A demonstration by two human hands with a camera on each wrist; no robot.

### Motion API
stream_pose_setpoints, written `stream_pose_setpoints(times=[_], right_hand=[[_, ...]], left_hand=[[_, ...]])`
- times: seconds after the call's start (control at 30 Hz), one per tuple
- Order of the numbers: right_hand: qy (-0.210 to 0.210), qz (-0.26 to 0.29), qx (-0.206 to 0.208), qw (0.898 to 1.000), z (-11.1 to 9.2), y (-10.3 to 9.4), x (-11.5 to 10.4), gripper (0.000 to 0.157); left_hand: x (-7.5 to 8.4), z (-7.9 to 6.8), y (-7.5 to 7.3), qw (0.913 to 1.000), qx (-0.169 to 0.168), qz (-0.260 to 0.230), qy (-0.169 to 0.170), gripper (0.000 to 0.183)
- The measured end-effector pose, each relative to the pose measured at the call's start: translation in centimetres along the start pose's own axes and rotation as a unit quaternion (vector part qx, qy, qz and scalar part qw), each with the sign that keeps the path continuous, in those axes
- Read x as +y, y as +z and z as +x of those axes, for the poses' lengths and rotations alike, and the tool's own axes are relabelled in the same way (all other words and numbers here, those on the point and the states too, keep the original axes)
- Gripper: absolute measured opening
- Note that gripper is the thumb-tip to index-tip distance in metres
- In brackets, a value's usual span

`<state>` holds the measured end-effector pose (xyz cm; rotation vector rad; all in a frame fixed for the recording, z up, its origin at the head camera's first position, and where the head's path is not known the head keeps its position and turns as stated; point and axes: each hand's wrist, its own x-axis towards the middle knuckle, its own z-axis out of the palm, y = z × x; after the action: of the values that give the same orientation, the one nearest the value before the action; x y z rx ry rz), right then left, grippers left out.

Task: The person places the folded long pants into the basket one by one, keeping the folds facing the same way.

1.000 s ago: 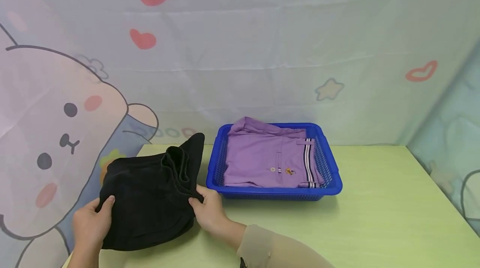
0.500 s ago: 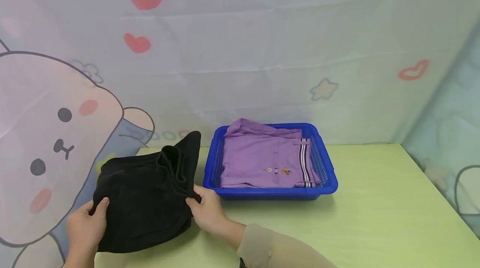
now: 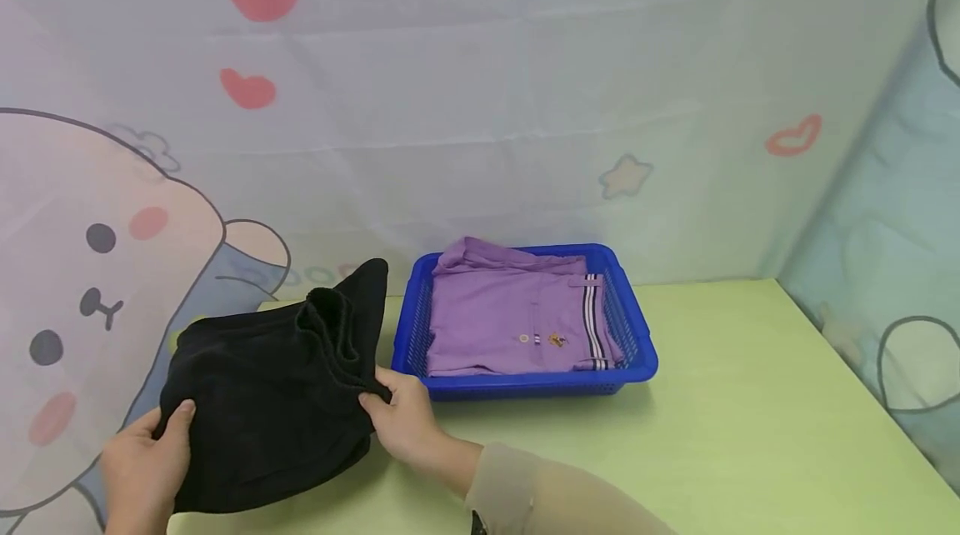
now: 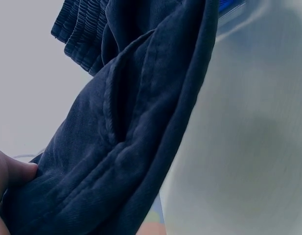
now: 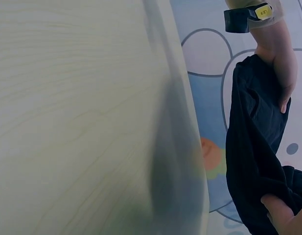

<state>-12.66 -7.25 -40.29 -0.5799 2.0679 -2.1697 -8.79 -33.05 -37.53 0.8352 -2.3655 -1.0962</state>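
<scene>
Folded black pants (image 3: pixel 262 402) hang between my two hands over the left part of the table. My left hand (image 3: pixel 146 464) grips their left edge, thumb on top. At the right edge, my right hand (image 3: pixel 405 418) pinches the cloth close below a rolled, gathered part. A slanted pocket and ribbed elastic edge of the pants (image 4: pixel 116 122) show in the left wrist view. Seen from the right wrist, the pants (image 5: pixel 253 142) are held above the table surface, with a shadow beneath. Folded purple pants (image 3: pixel 487 322) with a striped band lie in a blue basket (image 3: pixel 525 389).
The blue basket stands at the back middle of the pale green table (image 3: pixel 735 418), just right of the black pants. Behind the table hangs a printed cloth backdrop (image 3: pixel 450 102), which also covers the right side. The table's left edge lies under the black pants.
The whole head view has shifted, so basket, backdrop and hands all appear farther left. Both hands keep their hold on the black pants, which stay raised beside the basket.
</scene>
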Motion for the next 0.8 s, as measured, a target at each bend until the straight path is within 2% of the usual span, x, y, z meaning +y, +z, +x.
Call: stream_pose_setpoints(times=[0.27, 0.5, 0.8], right_hand=[[0.000, 0.033, 0.001, 0.999, -0.8, -0.6, 0.2, 0.039], [-0.001, 0.045, -0.012, 0.999, -0.8, -0.6, -0.3, 0.040], [-0.010, 0.034, -0.023, 0.999, 0.0, -0.8, -0.9, 0.042]], left_hand=[[0.3, -0.6, 0.4, 0.9996, 0.018, 0.012, 0.020, 0.048], [0.2, -0.6, -0.3, 0.9998, 0.010, -0.017, 0.003, 0.053], [0.6, -0.7, -0.8, 0.9991, 0.025, -0.035, 0.002, 0.051]])
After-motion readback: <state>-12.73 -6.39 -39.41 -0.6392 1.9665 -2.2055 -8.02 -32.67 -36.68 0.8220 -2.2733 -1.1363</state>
